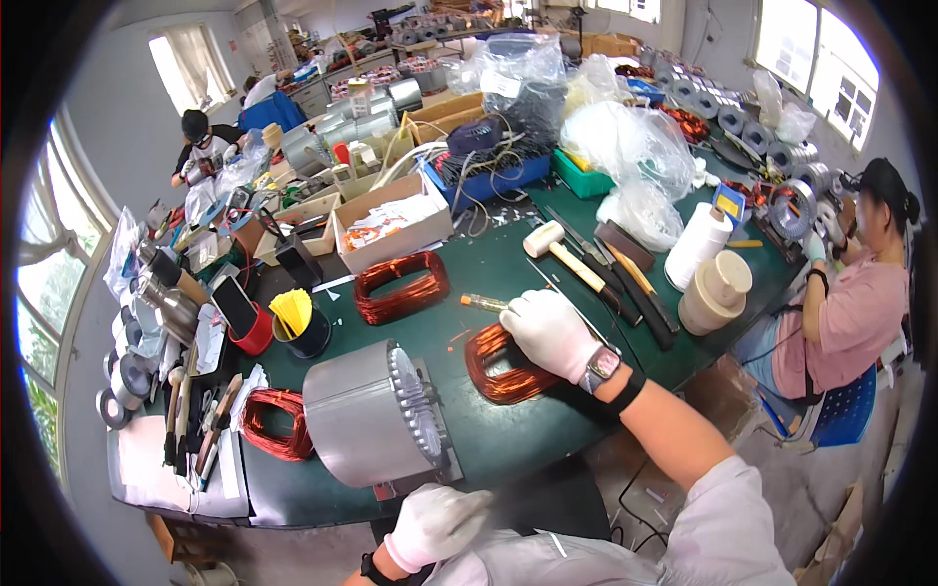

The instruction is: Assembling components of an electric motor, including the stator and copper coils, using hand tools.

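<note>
My right hand (552, 334), in a white glove, reaches over the bench with its fingers closed on a short clear tube with orange parts (482, 302). Beneath that hand lies a copper wire coil (493, 383), partly covered by it. My left hand (437, 527), also gloved, is curled at the bench's near edge; its fingertips are slightly blurred, and anything inside them is hidden. Just beyond it a grey slotted stator core (357, 415) lies on its side, with white slot liners showing at its right end. More copper coils sit beyond (401, 286) and left (276, 424) of the core.
A white-headed mallet (567, 256) and dark-handled tools (640, 293) lie right of centre, near a white thread cone (698, 244). Behind stands a carton of paper slips (391, 230). A black cup of yellow strips (301, 327) stands left. A co-worker (840, 293) sits at right.
</note>
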